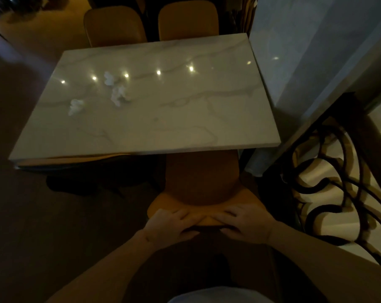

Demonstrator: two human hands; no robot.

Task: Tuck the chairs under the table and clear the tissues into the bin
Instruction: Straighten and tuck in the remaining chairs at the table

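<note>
An orange chair (201, 178) stands at the near side of the marble table (163, 110), its seat partly under the table edge. Both my hands grip the top of its backrest: my left hand (171, 226) on the left part, my right hand (244, 224) on the right part. Three crumpled white tissues lie on the table's left half: one tissue (75, 106) near the left edge, one tissue (118, 95) in the middle, and one tissue (108, 78) further back. No bin is in view.
Two more orange chairs (114, 26) (188, 20) stand at the table's far side. Another chair's edge (93, 159) shows under the near left side. A wall (316, 51) runs along the right, with a dark ornate railing (342, 171) beside me.
</note>
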